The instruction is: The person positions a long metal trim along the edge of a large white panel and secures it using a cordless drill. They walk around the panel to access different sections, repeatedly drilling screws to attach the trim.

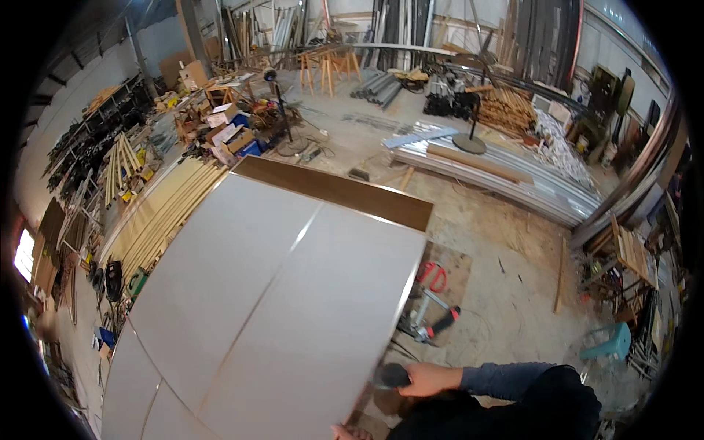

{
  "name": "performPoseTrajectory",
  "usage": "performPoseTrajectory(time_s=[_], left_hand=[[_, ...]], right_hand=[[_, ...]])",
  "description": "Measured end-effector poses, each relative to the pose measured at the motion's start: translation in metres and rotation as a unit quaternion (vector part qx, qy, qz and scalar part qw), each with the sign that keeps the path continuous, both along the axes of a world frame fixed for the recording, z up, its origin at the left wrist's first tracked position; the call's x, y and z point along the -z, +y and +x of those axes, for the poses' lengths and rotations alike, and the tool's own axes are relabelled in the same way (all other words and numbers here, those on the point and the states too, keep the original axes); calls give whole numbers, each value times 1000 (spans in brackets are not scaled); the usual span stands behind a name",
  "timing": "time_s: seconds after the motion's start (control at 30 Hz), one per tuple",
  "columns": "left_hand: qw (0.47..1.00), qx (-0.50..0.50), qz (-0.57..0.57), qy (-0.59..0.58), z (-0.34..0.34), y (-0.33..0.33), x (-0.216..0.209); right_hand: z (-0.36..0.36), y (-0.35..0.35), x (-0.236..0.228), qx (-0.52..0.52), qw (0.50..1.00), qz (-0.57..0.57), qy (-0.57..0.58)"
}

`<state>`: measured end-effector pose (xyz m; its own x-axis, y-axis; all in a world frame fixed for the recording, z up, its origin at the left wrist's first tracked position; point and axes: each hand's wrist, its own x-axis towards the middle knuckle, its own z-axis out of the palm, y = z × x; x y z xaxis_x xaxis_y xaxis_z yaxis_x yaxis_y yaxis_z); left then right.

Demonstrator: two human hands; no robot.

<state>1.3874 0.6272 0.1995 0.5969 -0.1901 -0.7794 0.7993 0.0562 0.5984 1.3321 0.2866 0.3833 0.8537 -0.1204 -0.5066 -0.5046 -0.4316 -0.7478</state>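
Note:
A large pale grey panelled piece (315,293) with shiny metal seams and a brown far side fills the middle. My left hand (350,433) is at its near right edge, cut off by the picture's lower border; the visible fingers bend over the edge. My right hand (433,378), in a dark sleeve, is closed round a dark rounded thing (394,376) just beside that edge. Its kind is too blurred to make out. Beyond this hand, next to the panel, lie a power tool (433,323) with a black and red grip and a red-handled tool (434,277).
Metal profiles (513,176) lie stacked at the far right, with a round-based stand (469,143) on them. Yellowish long strips (165,205) and cardboard boxes (235,139) lie left of the panel. A teal stool (609,343) stands at the right, near a wooden rack (632,249).

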Motion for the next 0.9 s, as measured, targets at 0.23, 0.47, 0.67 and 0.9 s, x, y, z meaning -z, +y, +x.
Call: performPoseTrajectory(time_s=[0.23,0.47,0.67,0.9], left_hand=[[925,1,-349,154,-25,-67,-112],[953,19,-302,9,-39,-137,-148],[951,-22,-308,31,-73,-160,-176],[900,-81,-424,65,-105,-161,-179]], right_hand=[[-100,9,-38,137,957,86,-240],[-173,27,-9,177,906,111,-369],[-225,16,-18,89,930,67,-351],[-241,13,-36,70,941,29,-331]])
